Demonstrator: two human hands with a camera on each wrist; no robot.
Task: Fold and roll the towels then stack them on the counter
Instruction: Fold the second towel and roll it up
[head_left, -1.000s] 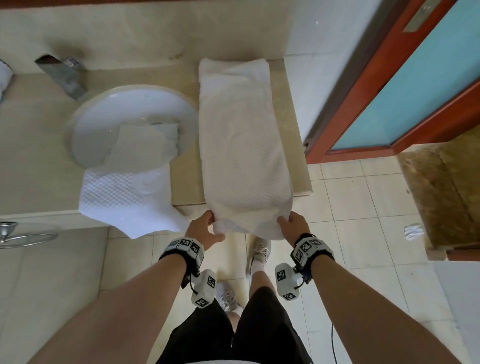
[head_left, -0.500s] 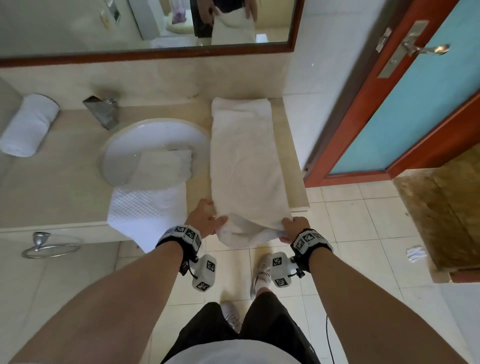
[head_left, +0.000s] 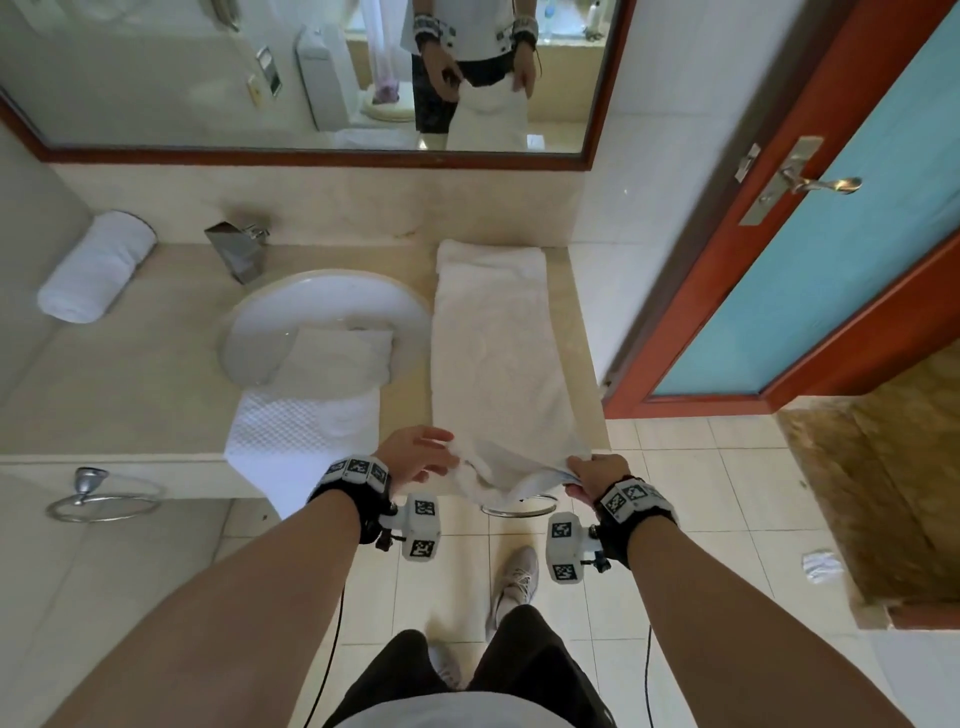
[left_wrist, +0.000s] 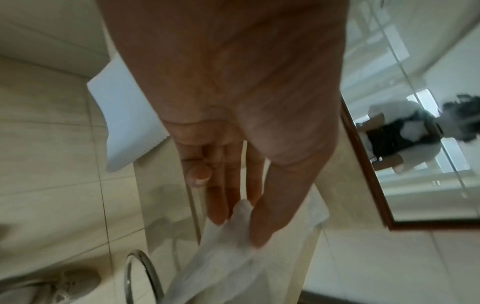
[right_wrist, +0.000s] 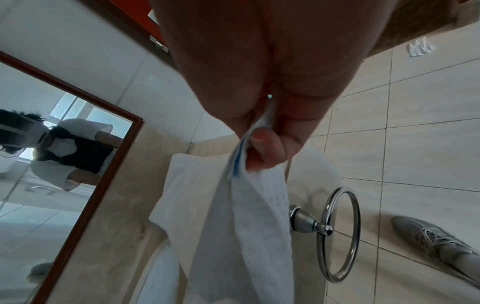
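Note:
A long white towel (head_left: 493, 343) lies folded lengthwise on the beige counter (head_left: 130, 395), right of the sink, its near end lifted off the front edge. My left hand (head_left: 415, 457) pinches the near left corner between thumb and fingers (left_wrist: 218, 207). My right hand (head_left: 592, 473) grips the near right corner (right_wrist: 249, 162) with curled fingers. A second white towel (head_left: 306, 421) lies half in the sink and hangs over the counter's front. A rolled white towel (head_left: 96, 267) rests at the counter's far left.
A round white sink (head_left: 322, 317) with a chrome tap (head_left: 236, 249) sits mid-counter. A mirror (head_left: 311, 78) hangs above. Chrome towel rings (head_left: 104, 499) (right_wrist: 340, 234) are fixed below the counter's front. An orange-framed door (head_left: 831, 260) stands at the right, over tiled floor.
Both hands have raised the towel's near end off the counter's front edge. The head view has tilted upward, bringing in the mirror and the rolled towel.

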